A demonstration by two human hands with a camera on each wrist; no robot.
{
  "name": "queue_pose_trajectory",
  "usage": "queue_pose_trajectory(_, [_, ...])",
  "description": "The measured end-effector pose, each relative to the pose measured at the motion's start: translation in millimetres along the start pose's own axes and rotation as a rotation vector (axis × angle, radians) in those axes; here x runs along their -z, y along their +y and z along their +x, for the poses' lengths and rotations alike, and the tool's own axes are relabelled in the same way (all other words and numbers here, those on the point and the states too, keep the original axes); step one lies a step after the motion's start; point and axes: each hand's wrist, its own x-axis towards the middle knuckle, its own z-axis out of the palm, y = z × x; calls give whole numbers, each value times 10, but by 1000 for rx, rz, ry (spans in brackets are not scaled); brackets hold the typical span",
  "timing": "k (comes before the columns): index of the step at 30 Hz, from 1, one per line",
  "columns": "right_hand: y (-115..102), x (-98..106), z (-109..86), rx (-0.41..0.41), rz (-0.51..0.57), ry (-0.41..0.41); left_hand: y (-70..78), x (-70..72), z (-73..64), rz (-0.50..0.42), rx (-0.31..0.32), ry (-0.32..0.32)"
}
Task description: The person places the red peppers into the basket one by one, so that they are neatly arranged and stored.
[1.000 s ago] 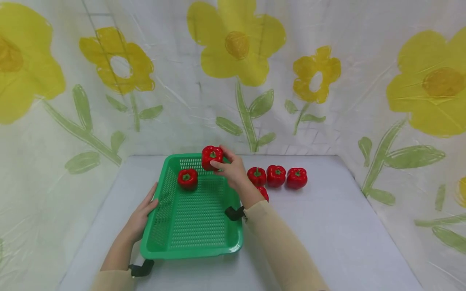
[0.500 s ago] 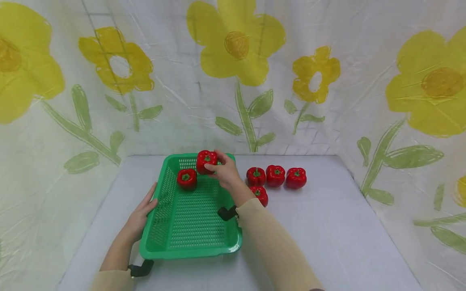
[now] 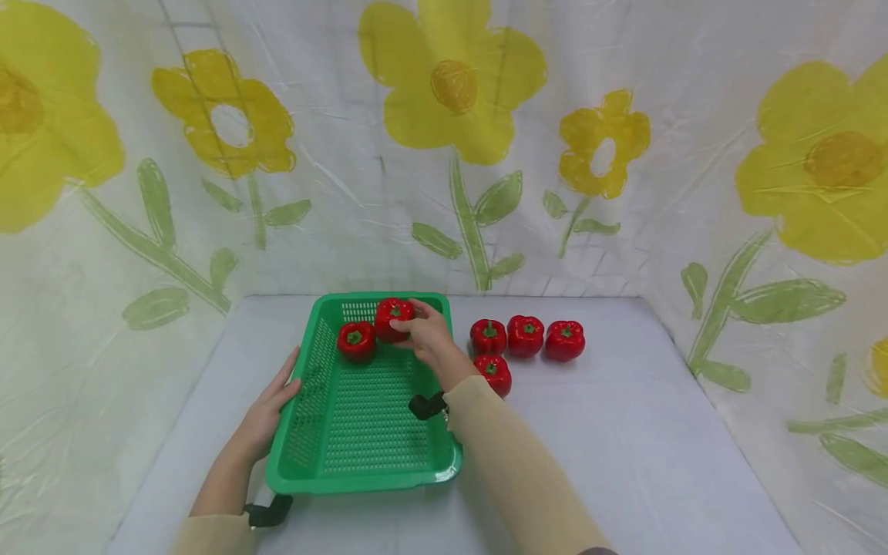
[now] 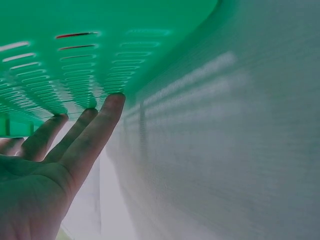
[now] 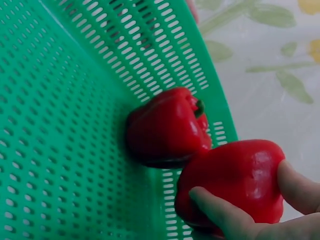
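My right hand (image 3: 428, 338) grips a red bell pepper (image 3: 394, 320) between thumb and fingers, low over the far part of the green basket (image 3: 364, 484). Just left of it, a second bell pepper (image 3: 357, 341) sits in the basket's far left corner; the right wrist view shows the held pepper (image 5: 240, 182) overlapping that other pepper (image 5: 167, 127). My left hand (image 3: 267, 412) rests against the basket's left side. Seen from the left wrist, its straight fingers (image 4: 95, 135) touch the slotted outer wall (image 4: 100, 50) from outside.
Several more red peppers lie on the white table (image 3: 624, 447) to the right of the basket: three in a row, including the rightmost pepper (image 3: 565, 340), and a nearer pepper (image 3: 494, 373) beside my right forearm. Behind the table hangs a flower-printed curtain (image 3: 333, 223).
My right hand has brought its pepper left and down into the basket, next to the other pepper. The left hand and the basket have stayed in place.
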Motion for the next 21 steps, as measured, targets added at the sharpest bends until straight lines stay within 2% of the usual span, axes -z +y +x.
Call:
queue_pose_trajectory(6, [31, -16, -1, -42, -34, 11, 1, -3, -1, -2, 0, -3])
queue_pose_trajectory(12, [49, -20, 22, -52, -75, 27, 5, -10, -2, -8, 11, -2])
queue_pose_trajectory(21, [76, -20, 54, -68, -126, 11, 7, 1, 0, -5, 14, -5])
